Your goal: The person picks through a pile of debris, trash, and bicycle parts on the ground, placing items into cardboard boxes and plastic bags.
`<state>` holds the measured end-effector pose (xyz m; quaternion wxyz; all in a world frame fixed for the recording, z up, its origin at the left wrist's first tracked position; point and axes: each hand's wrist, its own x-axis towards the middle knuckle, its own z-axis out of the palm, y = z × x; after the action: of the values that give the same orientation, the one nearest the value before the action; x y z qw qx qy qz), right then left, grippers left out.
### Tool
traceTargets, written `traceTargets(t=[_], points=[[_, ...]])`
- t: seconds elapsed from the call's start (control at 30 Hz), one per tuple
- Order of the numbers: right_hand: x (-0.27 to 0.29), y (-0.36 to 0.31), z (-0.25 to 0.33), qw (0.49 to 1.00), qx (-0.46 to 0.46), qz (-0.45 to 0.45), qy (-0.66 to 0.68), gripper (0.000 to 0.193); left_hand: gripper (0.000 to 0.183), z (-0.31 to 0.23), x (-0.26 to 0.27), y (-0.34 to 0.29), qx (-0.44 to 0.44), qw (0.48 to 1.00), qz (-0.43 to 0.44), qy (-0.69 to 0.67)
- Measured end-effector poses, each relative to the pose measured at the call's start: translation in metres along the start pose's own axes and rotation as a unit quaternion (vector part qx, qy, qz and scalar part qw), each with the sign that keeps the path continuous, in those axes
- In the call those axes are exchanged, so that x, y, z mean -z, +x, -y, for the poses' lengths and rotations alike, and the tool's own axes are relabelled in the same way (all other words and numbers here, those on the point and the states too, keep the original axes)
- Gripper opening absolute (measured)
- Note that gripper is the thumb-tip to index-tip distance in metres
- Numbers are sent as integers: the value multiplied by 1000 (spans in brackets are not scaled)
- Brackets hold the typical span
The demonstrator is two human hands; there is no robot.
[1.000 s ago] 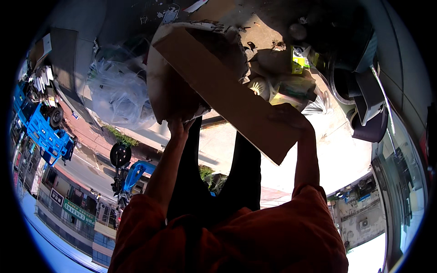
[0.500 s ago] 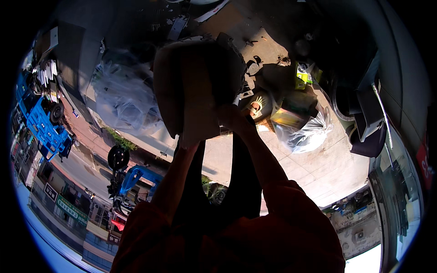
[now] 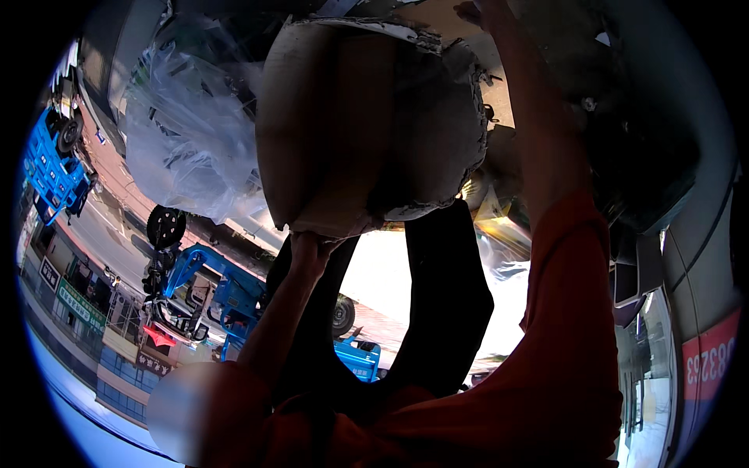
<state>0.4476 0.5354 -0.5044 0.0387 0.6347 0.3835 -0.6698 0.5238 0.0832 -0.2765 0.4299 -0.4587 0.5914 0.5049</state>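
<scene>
A large piece of cardboard [image 3: 363,117], brown with torn, ragged edges, stands in front of me in shadow. My left hand [image 3: 312,246] is closed on its near edge, the fingers partly hidden behind the board. My right arm stretches far forward past the board's right side. At the top edge of the picture my right hand [image 3: 474,12] shows only in part, dark and small; its fingers look stretched out, with nothing seen in them. Close to it lies a tan flat sheet [image 3: 437,17].
Clear plastic bags [image 3: 191,132] are heaped left of the cardboard. A yellowish box [image 3: 501,222] and another clear bag [image 3: 505,264] lie to the right, behind my sleeve. Blue vehicles [image 3: 214,285] stand on the street at left. A dark grey object [image 3: 636,273] stands at the right.
My right hand has left the cardboard and reached far forward to the right. My left hand still grips the board, which now appears larger and tilted. My view has shifted.
</scene>
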Motion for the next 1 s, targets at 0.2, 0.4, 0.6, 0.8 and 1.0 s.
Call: traceTargets(t=[0.2, 0.4, 0.6, 0.8, 1.0], points=[[7, 122, -38, 997, 30, -48, 59, 32, 50, -17, -16, 20, -4, 1000, -16, 23], [24, 89, -111, 994, 31, -65, 77, 31, 47, -26, -13, 12, -15, 997, -70, -2], [10, 103, -122, 984, -16, -24, 176, 30, 29, -26, 5, 24, 9, 999, 7, 40], [14, 117, -132, 961, 26, -77, 266, 29, 28, -28, 2, 24, 14, 999, 42, 31], [32, 96, -129, 934, 24, -58, 351, 28, 28, -28, -13, 19, -20, 996, 11, 81]])
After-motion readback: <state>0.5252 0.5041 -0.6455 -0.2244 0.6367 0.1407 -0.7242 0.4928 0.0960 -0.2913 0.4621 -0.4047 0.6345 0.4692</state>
